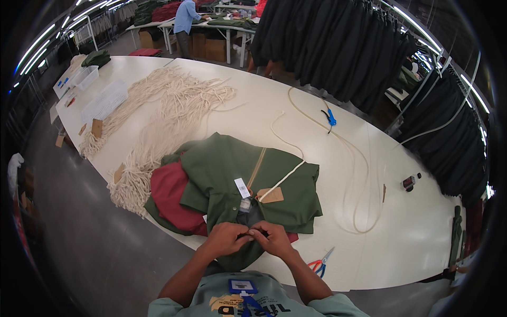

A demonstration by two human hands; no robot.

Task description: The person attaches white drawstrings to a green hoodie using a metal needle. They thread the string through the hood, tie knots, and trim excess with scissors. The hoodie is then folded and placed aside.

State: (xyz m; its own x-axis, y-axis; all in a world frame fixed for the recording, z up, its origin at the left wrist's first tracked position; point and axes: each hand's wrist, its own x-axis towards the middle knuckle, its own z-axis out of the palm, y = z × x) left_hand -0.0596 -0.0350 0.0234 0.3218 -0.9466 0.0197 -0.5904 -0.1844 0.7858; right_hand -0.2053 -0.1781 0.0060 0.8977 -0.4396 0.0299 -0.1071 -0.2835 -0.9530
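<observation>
A dark green garment (257, 166) lies on top of other folded green and red garments (170, 198) in front of me. My left hand (229, 239) and my right hand (273, 237) meet at its near edge, fingertips pinched together on the cloth. Whatever small part is between the fingertips is hidden. Just beyond them, the garment's opening shows a grey lining (249, 217). A white printed tag (242, 188) and a brown card tag (273, 194) rest on the green cloth. One off-white cord (283, 178) runs from the opening across the garment onto the table.
Bundles of off-white cords (158, 123) cover the table's left side, near white plastic baskets (105, 101). Scissors (321, 262) with red and blue handles lie near my right forearm. A blue air gun (331, 117), its clear hose (366, 170) and a bottle (411, 182) are at right.
</observation>
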